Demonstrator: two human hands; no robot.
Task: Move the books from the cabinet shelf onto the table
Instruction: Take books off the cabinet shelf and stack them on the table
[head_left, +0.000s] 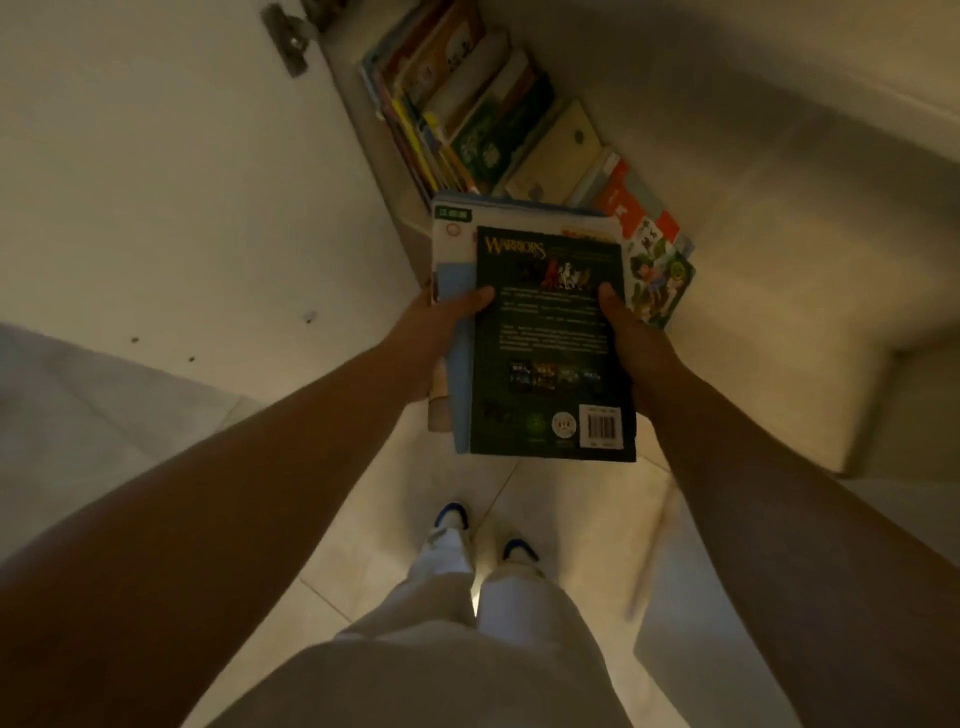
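My left hand (439, 338) and right hand (631, 338) clamp a stack of books (550, 343) between them, shelved books (483, 114) beyond my fingertips.

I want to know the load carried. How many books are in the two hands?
At least 3: the dark green Warriors paperback on top, a light blue book under it, and a white-covered book beneath. More may be hidden below.

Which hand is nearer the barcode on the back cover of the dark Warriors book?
Right. The right hand grips the book's right edge just above the barcode; the left hand holds the stack's opposite edge, across the Warriors book from it.
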